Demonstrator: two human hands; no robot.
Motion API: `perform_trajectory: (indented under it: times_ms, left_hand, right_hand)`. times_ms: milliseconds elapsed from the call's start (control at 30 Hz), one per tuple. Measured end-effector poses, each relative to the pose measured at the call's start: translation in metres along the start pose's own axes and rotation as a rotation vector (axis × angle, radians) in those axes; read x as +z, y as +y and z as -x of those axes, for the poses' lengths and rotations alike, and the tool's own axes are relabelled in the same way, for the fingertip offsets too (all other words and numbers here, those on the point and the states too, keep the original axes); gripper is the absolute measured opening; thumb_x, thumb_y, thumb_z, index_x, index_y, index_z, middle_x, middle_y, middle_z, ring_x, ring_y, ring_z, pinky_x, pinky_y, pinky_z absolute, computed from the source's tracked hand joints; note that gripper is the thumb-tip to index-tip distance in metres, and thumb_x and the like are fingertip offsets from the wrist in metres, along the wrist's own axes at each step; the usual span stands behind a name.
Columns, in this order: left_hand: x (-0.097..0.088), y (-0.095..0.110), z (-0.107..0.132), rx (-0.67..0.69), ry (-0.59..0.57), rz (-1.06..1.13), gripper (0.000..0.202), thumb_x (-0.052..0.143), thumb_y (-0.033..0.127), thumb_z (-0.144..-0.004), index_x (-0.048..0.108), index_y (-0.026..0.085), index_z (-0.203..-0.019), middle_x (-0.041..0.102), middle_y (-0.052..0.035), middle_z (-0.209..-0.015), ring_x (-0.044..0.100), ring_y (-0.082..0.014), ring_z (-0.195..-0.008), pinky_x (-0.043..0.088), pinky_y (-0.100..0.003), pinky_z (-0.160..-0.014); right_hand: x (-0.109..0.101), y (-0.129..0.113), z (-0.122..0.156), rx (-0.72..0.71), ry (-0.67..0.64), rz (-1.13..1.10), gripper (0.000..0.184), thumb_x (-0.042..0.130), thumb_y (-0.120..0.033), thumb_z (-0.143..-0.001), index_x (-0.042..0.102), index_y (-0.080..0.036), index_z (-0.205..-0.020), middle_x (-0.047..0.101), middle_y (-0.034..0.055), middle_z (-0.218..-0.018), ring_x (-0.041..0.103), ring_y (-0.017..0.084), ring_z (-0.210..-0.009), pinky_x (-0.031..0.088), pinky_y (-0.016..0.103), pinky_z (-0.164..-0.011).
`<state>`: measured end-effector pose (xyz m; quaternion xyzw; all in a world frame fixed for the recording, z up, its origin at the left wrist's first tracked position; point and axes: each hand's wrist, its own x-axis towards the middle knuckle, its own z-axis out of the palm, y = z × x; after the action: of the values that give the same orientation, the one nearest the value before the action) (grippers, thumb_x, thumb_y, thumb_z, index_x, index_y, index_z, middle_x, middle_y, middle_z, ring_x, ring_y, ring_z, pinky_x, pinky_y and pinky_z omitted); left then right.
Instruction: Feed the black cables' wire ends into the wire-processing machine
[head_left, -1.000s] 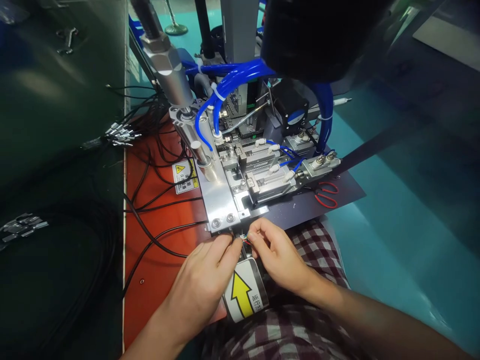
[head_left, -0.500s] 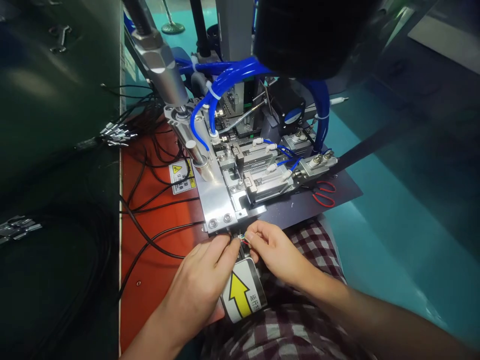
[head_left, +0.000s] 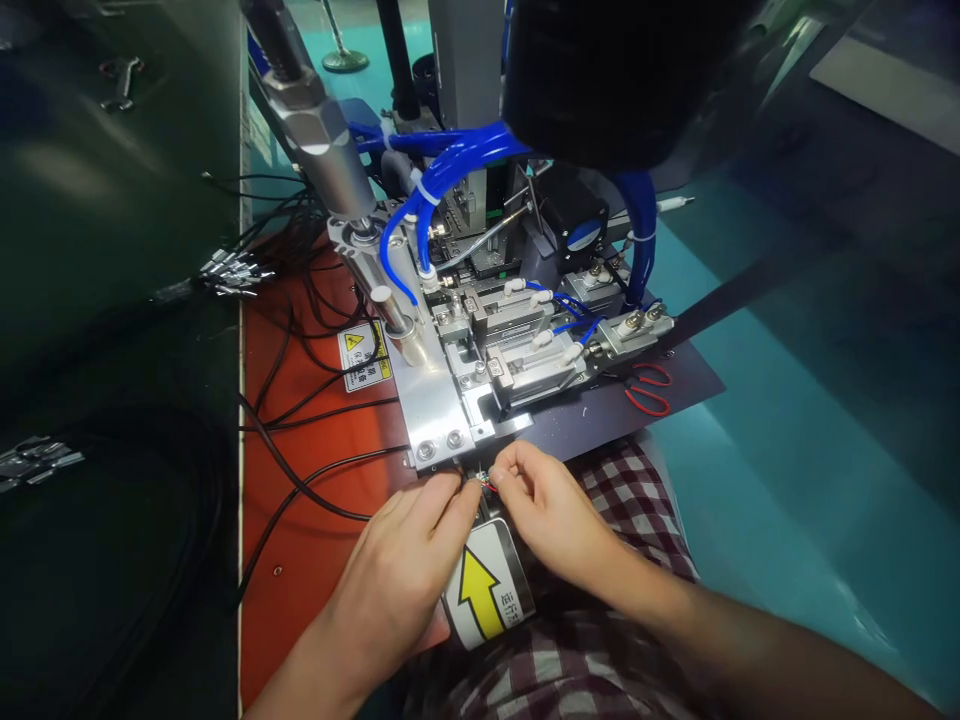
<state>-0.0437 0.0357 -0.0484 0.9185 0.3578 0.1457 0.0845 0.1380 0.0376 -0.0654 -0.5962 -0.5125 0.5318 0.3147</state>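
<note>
Thin coloured wires [head_left: 486, 482], some red and some green, show between my fingertips at the front edge of the machine. My left hand [head_left: 409, 545] is closed, its thumb and forefinger pinching beside the wires. From the other side my right hand [head_left: 544, 505] pinches the wire ends, fingers curled. A black cable [head_left: 315, 500] runs across the red surface toward my left hand; where it joins the wires is hidden. Just behind my fingertips sits the machine's metal plate [head_left: 424, 400]. Below them is a label with a yellow arrow [head_left: 480, 590].
Red-handled scissors [head_left: 649, 390] lie on the grey plate to the right. Blue air hoses [head_left: 480, 145] arch over the machine. On the left, black cables with foil-like ends [head_left: 236, 270] reach across the edge of the dark green surface, where a wrench [head_left: 122, 84] lies farther back.
Both hands stay almost in place. The right fingertips have shifted very slightly at the wires, and the view has moved a little.
</note>
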Motion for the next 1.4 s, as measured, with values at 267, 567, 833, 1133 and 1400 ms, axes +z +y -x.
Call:
perform_trajectory:
  times_ms: [267,567,833,1133,1400]
  left_hand:
    - [0.002,-0.001,-0.001,0.01,0.054,0.002,0.037,0.039,0.002,-0.087,0.05,0.008,-0.122,0.061,-0.0143,-0.101,0.059,-0.0237,-0.084,0.052,-0.034,-0.065]
    - [-0.002,0.001,-0.002,-0.003,0.05,0.002,0.035,0.037,0.004,-0.089,0.052,0.009,-0.12,0.062,-0.0134,-0.099,0.059,-0.0221,-0.08,0.053,-0.033,-0.063]
    - [0.002,-0.001,0.0,-0.022,-0.001,0.036,0.041,0.035,0.002,-0.086,0.049,0.008,-0.125,0.059,-0.0154,-0.104,0.058,-0.0247,-0.084,0.053,-0.036,-0.065]
    - [0.002,-0.001,0.002,-0.046,-0.035,0.059,0.047,0.034,0.001,-0.083,0.045,0.011,-0.128,0.058,-0.0147,-0.107,0.057,-0.0248,-0.087,0.054,-0.037,-0.067]
    - [-0.002,0.001,0.003,-0.058,-0.047,0.046,0.051,0.033,0.001,-0.083,0.043,0.012,-0.131,0.057,-0.0152,-0.108,0.058,-0.0257,-0.087,0.054,-0.036,-0.066]
  right_hand:
    - [-0.002,-0.003,0.0,-0.023,0.021,-0.134,0.013,0.053,-0.027,-0.084,0.054,-0.018,-0.076,0.044,-0.0054,-0.06,0.039,0.009,-0.05,0.03,0.021,-0.045]
    - [0.002,-0.005,-0.008,0.206,-0.099,-0.396,0.017,0.05,-0.027,-0.083,0.049,-0.018,-0.067,0.038,-0.0093,-0.045,0.032,0.007,-0.04,0.022,0.021,-0.041]
    - [-0.005,-0.002,-0.011,0.198,-0.079,-0.424,0.022,0.057,-0.037,-0.08,0.055,-0.016,-0.071,0.045,-0.0076,-0.052,0.034,0.006,-0.04,0.025,0.022,-0.042]
    - [0.007,0.0,-0.006,-0.005,0.05,-0.28,0.012,0.059,-0.028,-0.08,0.058,-0.017,-0.074,0.056,-0.0016,-0.064,0.049,0.012,-0.056,0.038,0.024,-0.052]
    - [0.001,-0.007,-0.009,0.105,-0.009,-0.312,0.015,0.056,-0.026,-0.079,0.054,-0.017,-0.067,0.05,-0.0034,-0.059,0.045,0.011,-0.054,0.037,0.024,-0.052]
